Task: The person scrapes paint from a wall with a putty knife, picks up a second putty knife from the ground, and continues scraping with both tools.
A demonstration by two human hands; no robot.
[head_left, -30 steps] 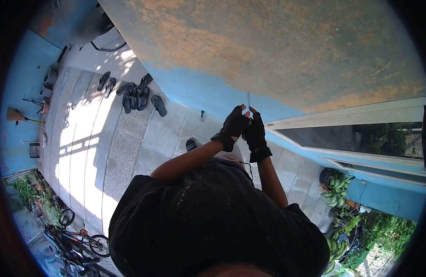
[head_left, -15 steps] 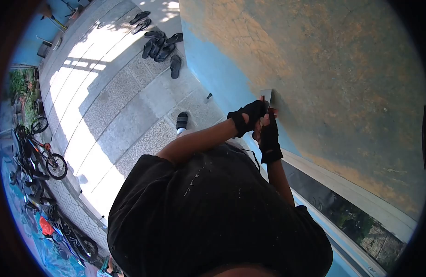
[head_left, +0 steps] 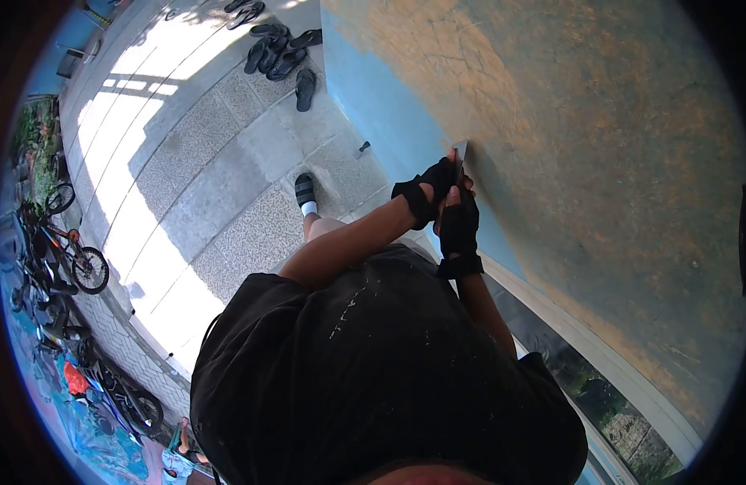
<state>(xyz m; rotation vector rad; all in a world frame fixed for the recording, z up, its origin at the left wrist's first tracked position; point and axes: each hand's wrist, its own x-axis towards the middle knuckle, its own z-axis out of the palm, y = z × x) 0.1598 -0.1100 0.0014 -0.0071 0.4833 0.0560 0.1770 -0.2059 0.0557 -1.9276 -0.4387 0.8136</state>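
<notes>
While left hand [head_left: 438, 176] and right hand [head_left: 460, 224] clasp the scraper [head_left: 462, 149], it points lengthwise forward.

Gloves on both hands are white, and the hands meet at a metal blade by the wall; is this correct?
The colour is wrong: in the head view the gloves are black. The hands meet at a metal blade by the wall.

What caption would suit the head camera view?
Left hand and right hand, in black fingerless gloves, hold a metal-bladed scraper at a patchy wall.
</notes>
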